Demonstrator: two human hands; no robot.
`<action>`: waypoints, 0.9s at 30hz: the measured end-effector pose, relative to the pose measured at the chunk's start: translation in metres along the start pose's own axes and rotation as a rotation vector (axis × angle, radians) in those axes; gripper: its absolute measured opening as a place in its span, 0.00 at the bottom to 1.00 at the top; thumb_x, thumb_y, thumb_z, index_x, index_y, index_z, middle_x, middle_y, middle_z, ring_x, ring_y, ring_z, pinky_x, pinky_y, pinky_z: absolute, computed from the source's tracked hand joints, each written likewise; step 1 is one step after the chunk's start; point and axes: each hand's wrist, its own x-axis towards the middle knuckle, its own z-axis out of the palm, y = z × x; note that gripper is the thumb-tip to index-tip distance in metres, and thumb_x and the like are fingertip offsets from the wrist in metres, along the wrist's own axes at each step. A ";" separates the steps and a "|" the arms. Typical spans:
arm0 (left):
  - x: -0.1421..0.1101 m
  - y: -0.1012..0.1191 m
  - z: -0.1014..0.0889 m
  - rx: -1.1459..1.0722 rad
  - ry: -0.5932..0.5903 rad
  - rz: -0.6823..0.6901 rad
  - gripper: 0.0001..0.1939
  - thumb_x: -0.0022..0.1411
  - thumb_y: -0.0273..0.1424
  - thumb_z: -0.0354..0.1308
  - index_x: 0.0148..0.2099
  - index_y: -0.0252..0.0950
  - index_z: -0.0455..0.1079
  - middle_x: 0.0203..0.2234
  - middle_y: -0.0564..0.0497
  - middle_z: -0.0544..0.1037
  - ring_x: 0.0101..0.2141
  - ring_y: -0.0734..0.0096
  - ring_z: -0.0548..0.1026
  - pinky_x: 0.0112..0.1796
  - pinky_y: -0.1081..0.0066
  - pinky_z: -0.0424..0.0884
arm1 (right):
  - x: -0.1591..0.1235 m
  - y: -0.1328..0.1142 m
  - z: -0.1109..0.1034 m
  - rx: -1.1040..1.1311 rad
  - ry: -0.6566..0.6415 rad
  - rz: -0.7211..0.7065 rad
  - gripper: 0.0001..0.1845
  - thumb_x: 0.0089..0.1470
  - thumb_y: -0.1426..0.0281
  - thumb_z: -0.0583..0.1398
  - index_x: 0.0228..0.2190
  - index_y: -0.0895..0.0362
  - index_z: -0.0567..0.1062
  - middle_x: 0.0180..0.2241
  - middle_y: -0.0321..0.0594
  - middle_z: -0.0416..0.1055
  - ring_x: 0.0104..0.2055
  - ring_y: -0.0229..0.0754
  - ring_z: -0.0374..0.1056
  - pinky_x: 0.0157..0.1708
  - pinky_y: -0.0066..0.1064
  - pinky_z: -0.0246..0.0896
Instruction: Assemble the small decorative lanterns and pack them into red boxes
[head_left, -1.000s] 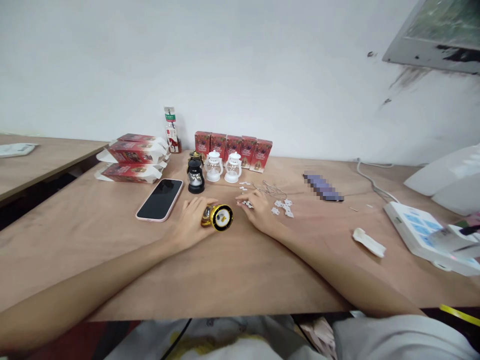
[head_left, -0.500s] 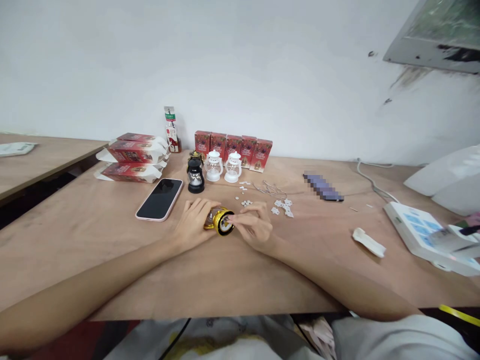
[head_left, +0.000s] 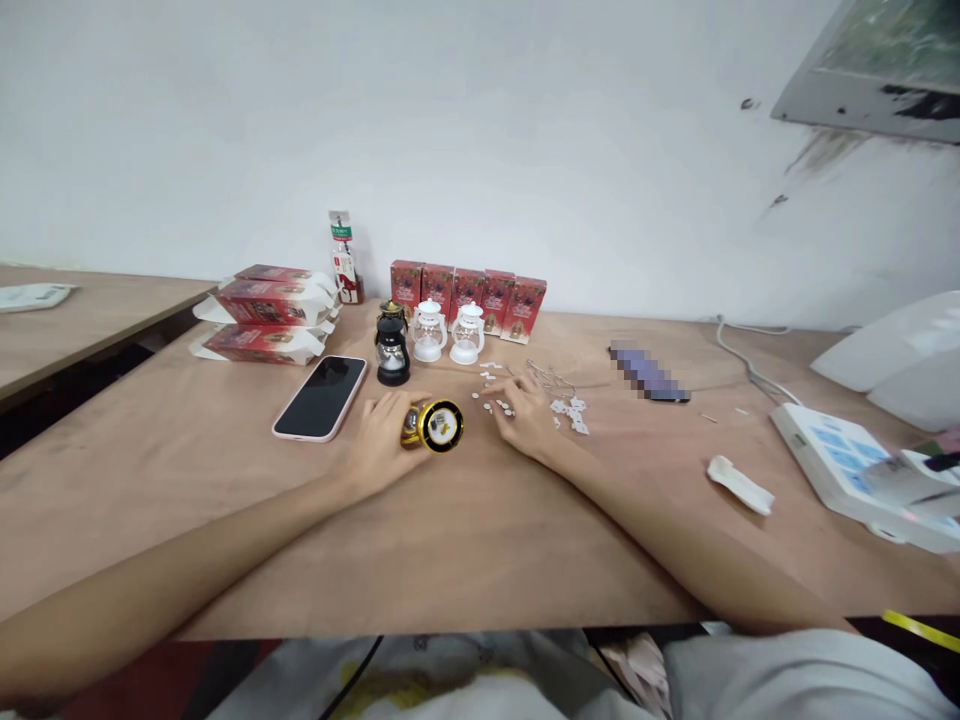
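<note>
My left hand [head_left: 382, 440] is closed around a small gold and black lantern [head_left: 441, 427], tipped on its side so its round base faces me. Inside the base I see a white disc with small parts too tiny to name. My right hand [head_left: 523, 412] reaches over several small white round pieces [head_left: 504, 408], its fingers apart and nothing visible in them. White flower-like pieces [head_left: 574, 412] lie just right of that hand, and thin wire-like strands [head_left: 551, 378] lie behind it.
Behind my hands stand two white lanterns [head_left: 466, 335], a black lantern [head_left: 392, 352] and a row of red boxes [head_left: 469, 292]. A phone [head_left: 321, 397] lies at left near flattened red cartons [head_left: 266, 310]. To the right are a blurred-out phone-like object [head_left: 646, 372] and a white power strip [head_left: 832, 455].
My right hand has left the lantern's base and moved right and away to the small white pieces. The lantern's base has turned more toward me in my left hand.
</note>
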 end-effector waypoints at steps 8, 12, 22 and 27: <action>0.000 0.003 0.000 0.015 -0.012 -0.019 0.24 0.53 0.34 0.60 0.52 0.39 0.62 0.48 0.46 0.74 0.50 0.54 0.70 0.47 0.58 0.61 | 0.001 0.001 -0.003 -0.190 -0.336 0.074 0.07 0.51 0.77 0.56 0.33 0.56 0.72 0.33 0.41 0.77 0.42 0.48 0.66 0.45 0.41 0.53; 0.000 0.003 0.000 0.017 -0.012 -0.017 0.23 0.53 0.34 0.59 0.52 0.38 0.62 0.48 0.47 0.74 0.50 0.55 0.70 0.48 0.59 0.61 | 0.001 0.001 -0.001 -0.234 -0.374 0.085 0.05 0.53 0.76 0.57 0.33 0.56 0.71 0.34 0.40 0.78 0.42 0.48 0.66 0.43 0.39 0.52; 0.000 0.001 0.000 0.046 -0.013 0.022 0.24 0.53 0.36 0.60 0.52 0.38 0.62 0.47 0.46 0.74 0.48 0.54 0.70 0.45 0.60 0.61 | 0.000 -0.011 -0.005 0.035 0.113 -0.100 0.06 0.59 0.74 0.53 0.32 0.53 0.68 0.30 0.37 0.78 0.30 0.40 0.69 0.34 0.35 0.58; -0.002 0.004 0.001 0.099 -0.046 0.120 0.23 0.56 0.38 0.58 0.52 0.36 0.62 0.46 0.45 0.75 0.47 0.55 0.71 0.44 0.61 0.59 | -0.002 -0.041 -0.016 0.198 0.266 -0.223 0.09 0.57 0.75 0.58 0.34 0.50 0.64 0.30 0.33 0.79 0.29 0.37 0.69 0.35 0.34 0.59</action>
